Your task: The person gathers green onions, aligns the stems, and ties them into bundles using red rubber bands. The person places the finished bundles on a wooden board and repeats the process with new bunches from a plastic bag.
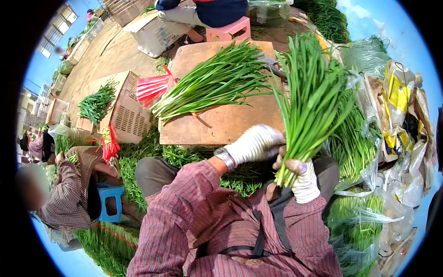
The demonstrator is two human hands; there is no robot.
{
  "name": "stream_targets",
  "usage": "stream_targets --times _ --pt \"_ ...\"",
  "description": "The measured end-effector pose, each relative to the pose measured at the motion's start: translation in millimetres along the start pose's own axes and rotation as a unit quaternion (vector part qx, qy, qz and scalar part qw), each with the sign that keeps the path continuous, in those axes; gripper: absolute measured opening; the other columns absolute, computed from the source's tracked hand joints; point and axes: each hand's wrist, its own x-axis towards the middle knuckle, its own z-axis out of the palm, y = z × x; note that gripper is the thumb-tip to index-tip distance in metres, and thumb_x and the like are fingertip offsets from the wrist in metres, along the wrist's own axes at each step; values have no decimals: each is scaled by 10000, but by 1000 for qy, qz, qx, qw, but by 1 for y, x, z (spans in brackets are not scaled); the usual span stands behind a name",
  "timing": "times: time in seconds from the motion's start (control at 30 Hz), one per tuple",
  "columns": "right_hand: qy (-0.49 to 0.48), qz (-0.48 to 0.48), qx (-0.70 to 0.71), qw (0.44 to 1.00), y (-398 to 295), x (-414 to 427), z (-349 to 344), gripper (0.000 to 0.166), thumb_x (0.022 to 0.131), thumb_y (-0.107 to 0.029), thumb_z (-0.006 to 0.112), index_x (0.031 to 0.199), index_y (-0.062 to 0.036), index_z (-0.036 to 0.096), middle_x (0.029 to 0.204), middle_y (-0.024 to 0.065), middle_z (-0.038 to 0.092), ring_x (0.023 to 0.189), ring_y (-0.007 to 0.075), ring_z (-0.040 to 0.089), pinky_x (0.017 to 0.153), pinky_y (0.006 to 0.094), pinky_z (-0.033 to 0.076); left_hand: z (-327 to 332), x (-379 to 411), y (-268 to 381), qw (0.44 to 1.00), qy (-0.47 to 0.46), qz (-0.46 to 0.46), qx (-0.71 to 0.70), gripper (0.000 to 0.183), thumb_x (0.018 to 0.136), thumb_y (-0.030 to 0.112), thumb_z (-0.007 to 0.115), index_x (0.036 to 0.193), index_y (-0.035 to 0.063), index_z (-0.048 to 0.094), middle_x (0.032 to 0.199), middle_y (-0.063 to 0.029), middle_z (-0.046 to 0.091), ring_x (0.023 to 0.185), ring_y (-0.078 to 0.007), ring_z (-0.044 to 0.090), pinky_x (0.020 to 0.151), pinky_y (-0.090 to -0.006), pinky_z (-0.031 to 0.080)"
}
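Observation:
My right hand, in a white ribbed glove with stained fingertips, grips the base of an upright bunch of green garlic chives. The leaves fan upward over the right end of a wooden board. My left hand, also gloved and with a metal-banded watch at the wrist, is just left of the stalks. Motion blurs it, and its fingers are partly hidden, so its hold is unclear. Another chive bunch lies across the board, with a bit of red tie showing under it. Dark scissor-like handles show behind the leaves.
Red-and-white strips lie at the board's left edge. A plastic crate stands left, with red ties hanging. A person on a blue stool sits left; another sits ahead on a pink stool. Plastic-wrapped chives lie right.

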Motion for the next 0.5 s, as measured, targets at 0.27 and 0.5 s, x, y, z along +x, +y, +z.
stream_targets --times 0.27,0.5 --pt "15 -14 16 1000 5 16 4 522 713 -84 808 1182 -46 580 1001 79 668 812 218 689 715 395 610 -66 -31 -121 942 22 -81 324 375 885 221 607 1228 69 599 1297 -112 587 1237 -320 520 1039 -448 413" --pt "23 44 -42 998 21 21 -11 548 702 -115 813 1186 -40 567 986 77 649 793 225 683 690 371 596 -63 -22 -183 872 190 -289 347 534 902 360 607 1335 56 535 1398 -140 529 1308 -321 462 1093 -479 343"
